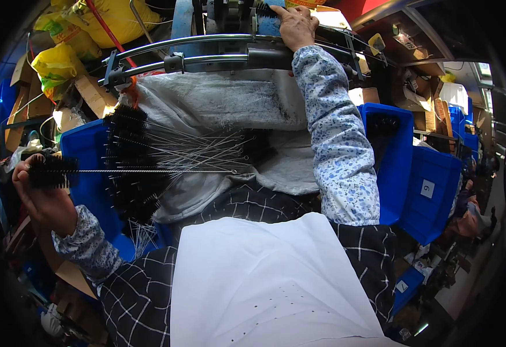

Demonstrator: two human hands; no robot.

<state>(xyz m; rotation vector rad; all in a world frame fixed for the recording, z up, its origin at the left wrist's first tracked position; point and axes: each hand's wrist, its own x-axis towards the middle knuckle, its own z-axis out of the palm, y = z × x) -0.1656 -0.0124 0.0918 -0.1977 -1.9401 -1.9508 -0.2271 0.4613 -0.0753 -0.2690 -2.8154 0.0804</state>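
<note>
At the far left, my left hand (46, 199) is closed round the bristle end of a black wire brush (160, 171). The brush's twisted wire stem reaches rightward, with a small loop at its tip. Beneath it lies a pile of similar black brushes (128, 150) on a grey cloth (207, 98), stems fanned to the right. Up at the machine (230, 23), my right hand (297, 28) has its fingers bent beside some black bristles (266, 10). What those fingers grip is hidden.
Two metal rails (207, 39) cross in front of the machine. Blue bins stand left (82, 141) and right (400, 168) of my lap. Yellow bags (59, 63) and cardboard (94, 92) sit at the back left. A white sheet (264, 277) covers my front.
</note>
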